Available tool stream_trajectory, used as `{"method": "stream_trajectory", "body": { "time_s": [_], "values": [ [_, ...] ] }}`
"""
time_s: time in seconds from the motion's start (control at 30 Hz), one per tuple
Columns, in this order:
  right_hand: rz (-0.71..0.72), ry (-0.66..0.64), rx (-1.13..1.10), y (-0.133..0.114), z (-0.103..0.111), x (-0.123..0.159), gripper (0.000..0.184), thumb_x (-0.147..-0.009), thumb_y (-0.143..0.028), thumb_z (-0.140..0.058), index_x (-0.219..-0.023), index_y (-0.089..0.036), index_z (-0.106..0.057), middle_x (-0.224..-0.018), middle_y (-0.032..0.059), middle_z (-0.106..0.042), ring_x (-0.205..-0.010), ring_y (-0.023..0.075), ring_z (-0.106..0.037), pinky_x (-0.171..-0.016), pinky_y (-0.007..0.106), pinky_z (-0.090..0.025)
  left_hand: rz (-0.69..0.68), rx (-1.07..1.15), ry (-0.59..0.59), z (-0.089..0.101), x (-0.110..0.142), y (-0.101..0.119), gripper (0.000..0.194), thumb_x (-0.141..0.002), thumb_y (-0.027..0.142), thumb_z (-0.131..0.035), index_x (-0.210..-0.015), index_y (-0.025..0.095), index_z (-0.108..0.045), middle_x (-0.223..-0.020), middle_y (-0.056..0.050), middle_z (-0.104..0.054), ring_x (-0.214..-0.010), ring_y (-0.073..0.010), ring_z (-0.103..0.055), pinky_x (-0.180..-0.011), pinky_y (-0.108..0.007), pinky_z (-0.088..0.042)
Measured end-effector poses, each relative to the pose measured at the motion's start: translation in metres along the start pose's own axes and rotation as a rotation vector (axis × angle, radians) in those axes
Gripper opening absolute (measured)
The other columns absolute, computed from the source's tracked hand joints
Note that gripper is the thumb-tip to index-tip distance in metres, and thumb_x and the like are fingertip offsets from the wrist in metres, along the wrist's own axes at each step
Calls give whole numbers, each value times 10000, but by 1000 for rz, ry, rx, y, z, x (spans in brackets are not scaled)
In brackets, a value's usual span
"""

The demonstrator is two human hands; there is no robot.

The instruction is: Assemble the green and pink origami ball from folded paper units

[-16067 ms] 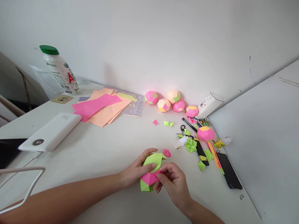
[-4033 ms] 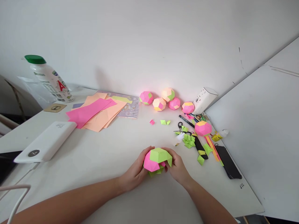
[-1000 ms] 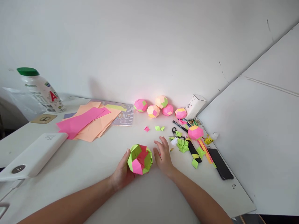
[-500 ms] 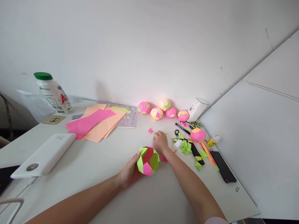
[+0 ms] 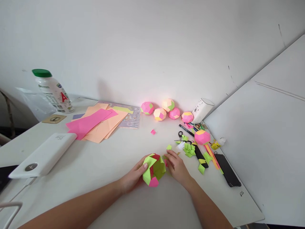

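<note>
My left hand (image 5: 133,178) is wrapped around the left side of a hollow faceted paper ball (image 5: 148,178) of green and pink folded pieces. The ball's opening faces up and right, showing its red and green inside. Close to the ball's right rim is my right hand (image 5: 177,167), its fingers pinched together on a small folded green paper piece, mostly hidden by the fingertips. Another small green paper piece (image 5: 169,147) shows just beyond the right index finger. A pink folded piece (image 5: 166,163) is partly covered by the right hand.
Several finished paper balls (image 5: 159,114) stand along the wall. At right are green pieces (image 5: 189,149), scissors (image 5: 180,134), a black-and-yellow cutter (image 5: 199,155), a glue bottle (image 5: 218,143) and a phone (image 5: 227,169). Paper sheets (image 5: 95,124), a power bank (image 5: 45,156) and a bottle (image 5: 54,93) are at left.
My right hand reached to the small green pieces at the back and has drawn back beside the ball; they are gone from there. My left hand has turned the ball, its opening now facing right.
</note>
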State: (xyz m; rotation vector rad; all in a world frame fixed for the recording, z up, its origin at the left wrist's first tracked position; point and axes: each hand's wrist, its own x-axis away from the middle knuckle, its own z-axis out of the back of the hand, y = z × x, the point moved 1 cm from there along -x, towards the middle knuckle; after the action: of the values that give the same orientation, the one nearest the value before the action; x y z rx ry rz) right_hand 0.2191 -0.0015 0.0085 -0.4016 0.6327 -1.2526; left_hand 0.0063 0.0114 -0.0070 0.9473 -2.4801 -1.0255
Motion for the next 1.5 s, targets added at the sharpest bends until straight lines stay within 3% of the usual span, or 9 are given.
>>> {"method": "stream_trajectory", "body": {
  "time_s": [0.23,0.5,0.67,0.83,1.0,1.2,1.5],
  "values": [
    [-9,96,142,-2,-4,0,332,-893,-252,-488,-1195,-180,-604,-1167,157,-622,-1101,296,-566,-933,490,-489,55,41,31,-5,-1,7,512,-885,560,-432,-1231,202,-552,-1252,-131,-600,-1141,-304,-549,-962,-427,-402],
    [124,232,45,-1,-6,-4,162,-819,-133,-555,-892,-191,-687,-874,105,-669,-831,250,-601,-726,412,-534,124,119,25,2,-1,6,550,-894,586,-363,-1191,187,-599,-1179,-128,-651,-1134,-311,-563,-991,-451,-373],
    [203,279,-31,0,-5,-7,158,-834,-164,-549,-887,-207,-691,-892,97,-675,-843,227,-624,-745,380,-545,155,54,-103,-1,3,4,557,-878,575,-419,-1211,163,-591,-1163,-139,-651,-1096,-316,-580,-940,-440,-414],
    [418,348,-116,-5,2,-8,241,-840,-87,-537,-960,-229,-689,-889,90,-684,-870,221,-650,-740,370,-562,100,12,-155,-5,6,8,601,-840,569,-505,-1308,192,-516,-1214,-126,-613,-1114,-302,-554,-970,-435,-398],
    [521,279,-181,-12,4,-5,299,-842,-48,-515,-983,-241,-694,-869,80,-698,-812,202,-669,-677,339,-579,82,-25,-181,-5,7,9,684,-787,538,-604,-1370,219,-444,-1299,-115,-543,-1195,-312,-479,-1017,-459,-360],
    [417,209,-338,-16,5,-4,248,-843,-104,-519,-874,-248,-719,-806,65,-694,-764,186,-668,-650,324,-577,71,-36,-205,-4,8,7,691,-781,540,-607,-1367,216,-437,-1307,-130,-521,-1191,-328,-470,-999,-492,-367],
    [52,120,-634,-15,3,-1,154,-788,-141,-622,-774,-248,-732,-793,54,-715,-786,197,-670,-705,335,-551,127,-210,-225,-7,10,10,808,-733,563,-649,-1417,246,-358,-1234,-117,-567,-1184,-347,-480,-979,-491,-390]
  ]
}}
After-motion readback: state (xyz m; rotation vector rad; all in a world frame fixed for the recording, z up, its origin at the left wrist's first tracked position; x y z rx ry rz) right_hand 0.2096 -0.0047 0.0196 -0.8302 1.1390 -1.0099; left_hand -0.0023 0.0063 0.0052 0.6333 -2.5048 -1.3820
